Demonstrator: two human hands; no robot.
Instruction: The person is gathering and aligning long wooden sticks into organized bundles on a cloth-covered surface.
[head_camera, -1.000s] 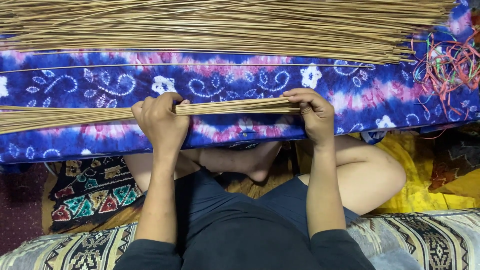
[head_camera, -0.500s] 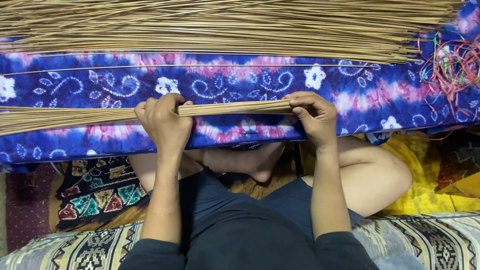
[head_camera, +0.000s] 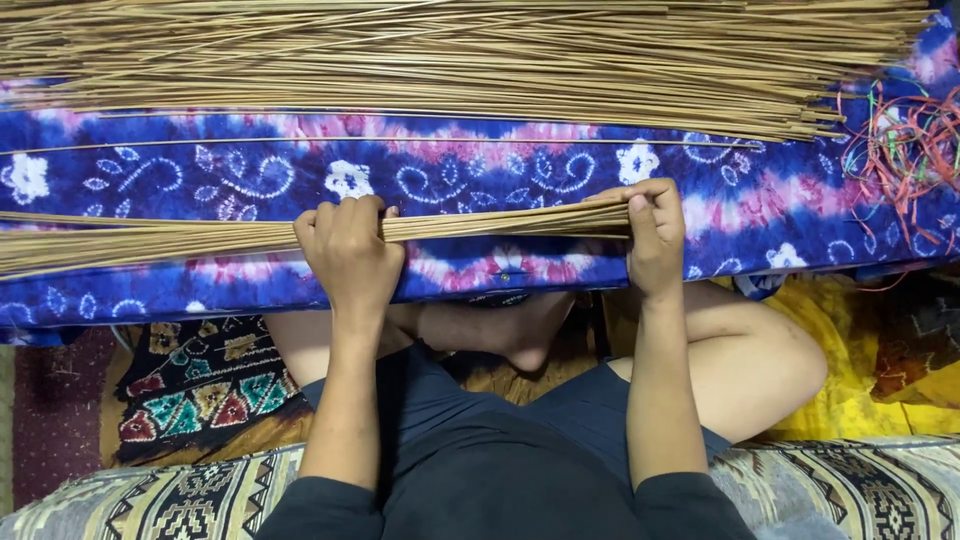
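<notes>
A thin bundle of long tan sticks (head_camera: 500, 222) lies sideways across a blue, pink and white patterned cloth (head_camera: 480, 170). My left hand (head_camera: 350, 250) is closed around the bundle near its middle. My right hand (head_camera: 655, 230) pinches the bundle's right end with fingers and thumb. The bundle fans out loosely to the left (head_camera: 140, 240) beyond my left hand.
A large heap of the same tan sticks (head_camera: 450, 55) covers the far side of the cloth. Tangled red and green bands (head_camera: 900, 140) lie at the right. My crossed legs (head_camera: 720, 360), a patterned rug (head_camera: 200, 385) and a yellow cloth (head_camera: 830, 400) are below.
Both hands and the bundle have shifted slightly to the right. My right hand has moved out to the bundle's very end, fingers now squaring the stick tips.
</notes>
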